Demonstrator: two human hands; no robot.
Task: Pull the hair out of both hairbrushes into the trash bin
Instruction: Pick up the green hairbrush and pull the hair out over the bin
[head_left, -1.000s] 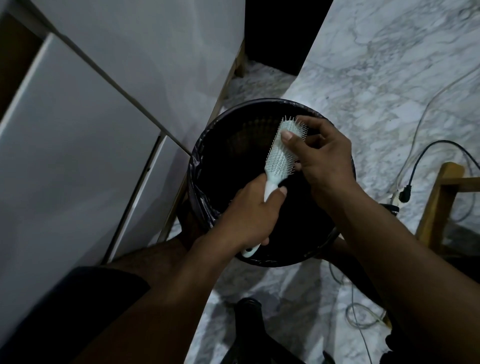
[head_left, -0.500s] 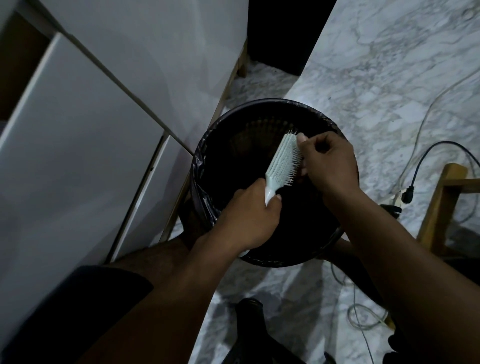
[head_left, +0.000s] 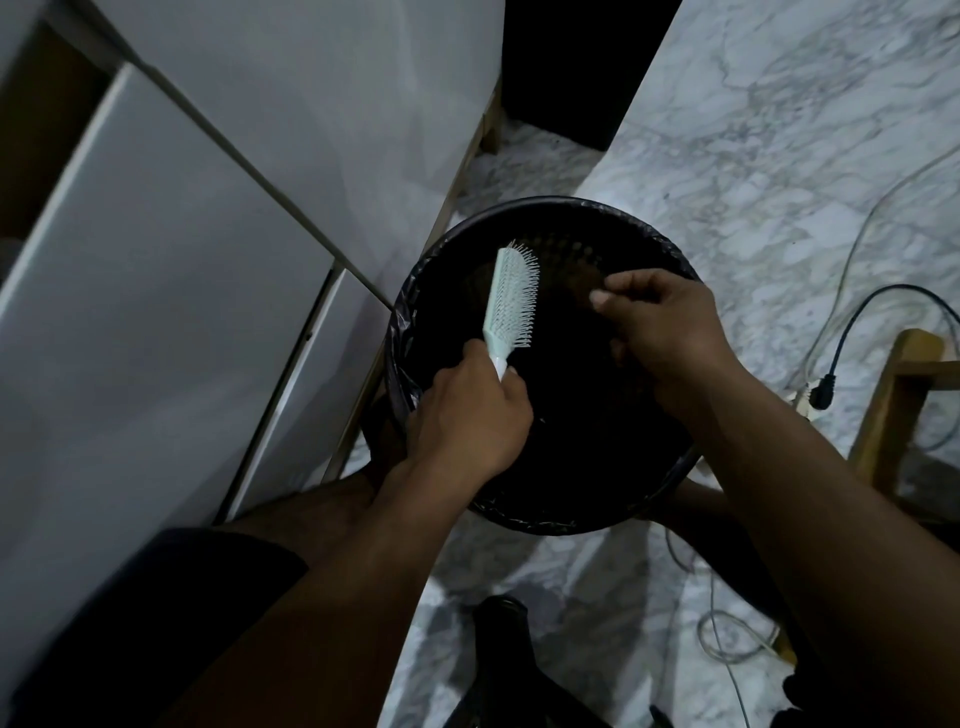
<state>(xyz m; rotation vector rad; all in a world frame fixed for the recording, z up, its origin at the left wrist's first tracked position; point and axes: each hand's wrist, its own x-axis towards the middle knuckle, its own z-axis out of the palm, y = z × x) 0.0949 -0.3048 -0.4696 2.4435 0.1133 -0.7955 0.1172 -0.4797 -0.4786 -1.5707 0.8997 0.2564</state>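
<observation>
A pale mint hairbrush (head_left: 511, 299) is held over the round black trash bin (head_left: 649, 228), bristles facing right. My left hand (head_left: 470, 415) grips its handle. My right hand (head_left: 662, 322) hovers over the bin's middle, apart from the brush, thumb and fingers pinched together. A faint dark wisp shows near the fingertips; whether it is hair I cannot tell against the dark bin. The bin has a black liner bag and a mesh wall. A second hairbrush is not clearly visible.
White cabinet panels (head_left: 156, 260) stand close on the left of the bin. Marble floor (head_left: 779, 130) lies to the right with a black plug and cable (head_left: 826, 384) and white cords. A wooden frame (head_left: 893, 400) is at the right edge. A dark object (head_left: 501, 639) lies between my knees.
My right hand pulled off the brush head and moved right over the bin's middle. My left hand swung the brush to the left, its head now more upright.
</observation>
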